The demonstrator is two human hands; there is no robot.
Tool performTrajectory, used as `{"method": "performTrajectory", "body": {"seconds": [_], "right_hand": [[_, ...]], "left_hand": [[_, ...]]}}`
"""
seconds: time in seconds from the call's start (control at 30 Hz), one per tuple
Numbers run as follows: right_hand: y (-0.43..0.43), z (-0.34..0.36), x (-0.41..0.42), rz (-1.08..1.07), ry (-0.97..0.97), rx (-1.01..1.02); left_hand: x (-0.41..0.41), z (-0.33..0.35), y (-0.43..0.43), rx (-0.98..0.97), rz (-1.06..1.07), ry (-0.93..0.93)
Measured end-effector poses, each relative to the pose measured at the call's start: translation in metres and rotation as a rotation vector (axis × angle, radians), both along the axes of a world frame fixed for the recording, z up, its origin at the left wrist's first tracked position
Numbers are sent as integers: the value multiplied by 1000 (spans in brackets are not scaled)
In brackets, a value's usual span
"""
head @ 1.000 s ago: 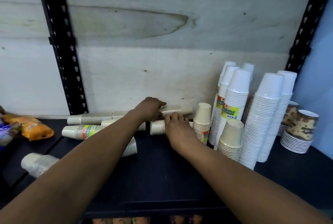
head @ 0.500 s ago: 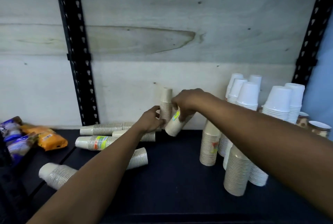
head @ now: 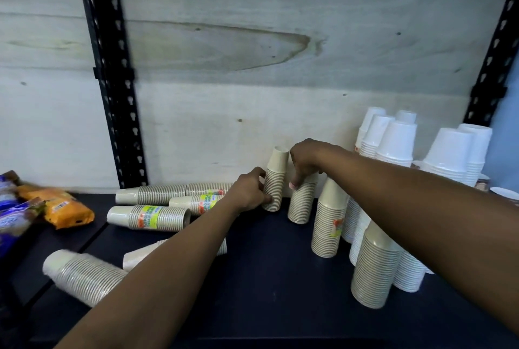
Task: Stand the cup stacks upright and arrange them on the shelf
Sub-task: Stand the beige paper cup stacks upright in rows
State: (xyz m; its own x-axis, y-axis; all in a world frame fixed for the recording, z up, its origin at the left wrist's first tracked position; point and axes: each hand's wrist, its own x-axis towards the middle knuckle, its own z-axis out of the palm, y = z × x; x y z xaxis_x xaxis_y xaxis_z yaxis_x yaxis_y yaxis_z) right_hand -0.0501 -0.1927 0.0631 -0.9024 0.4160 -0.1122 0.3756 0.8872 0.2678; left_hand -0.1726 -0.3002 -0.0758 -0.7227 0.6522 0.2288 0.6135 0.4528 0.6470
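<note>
Two short beige cup stacks stand upright near the back wall of the dark shelf (head: pixel 266 278). My left hand (head: pixel 248 194) grips the left beige stack (head: pixel 276 177) at its lower side. My right hand (head: pixel 304 164) holds the top of the right beige stack (head: pixel 301 204). Several more beige stacks lie on their sides to the left, among them a long stack (head: pixel 168 194), a labelled stack (head: pixel 148 216) and a near stack (head: pixel 81 275). Upright beige stacks (head: pixel 328 225) stand to the right.
Tall white cup stacks (head: pixel 393 146) fill the back right corner, with patterned cups behind my right arm. Orange and blue snack packets (head: pixel 60 205) lie at the far left. Black slotted uprights (head: pixel 112 81) frame the shelf bay against a pale wooden back panel.
Both hands have lifted two short stacks from lying flat and set them upright on the shelf, side by side. The right stack has gone from tilted to standing.
</note>
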Motion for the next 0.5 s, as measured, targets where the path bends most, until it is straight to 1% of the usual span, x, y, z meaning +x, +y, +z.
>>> {"method": "performTrajectory", "body": {"seconds": [0.17, 0.3, 0.4, 0.5], "right_hand": [[5, -4, -2, -45, 16, -82], [4, -3, -3, -31, 19, -113], [5, -2, -7, -25, 56, -96], [4, 3, -9, -10, 96, -21]], "left_hand": [[0, -4, 1, -51, 15, 48], [3, -2, 2, -77, 34, 96], [3, -2, -1, -90, 50, 107], [3, -3, -5, -49, 63, 109]]}}
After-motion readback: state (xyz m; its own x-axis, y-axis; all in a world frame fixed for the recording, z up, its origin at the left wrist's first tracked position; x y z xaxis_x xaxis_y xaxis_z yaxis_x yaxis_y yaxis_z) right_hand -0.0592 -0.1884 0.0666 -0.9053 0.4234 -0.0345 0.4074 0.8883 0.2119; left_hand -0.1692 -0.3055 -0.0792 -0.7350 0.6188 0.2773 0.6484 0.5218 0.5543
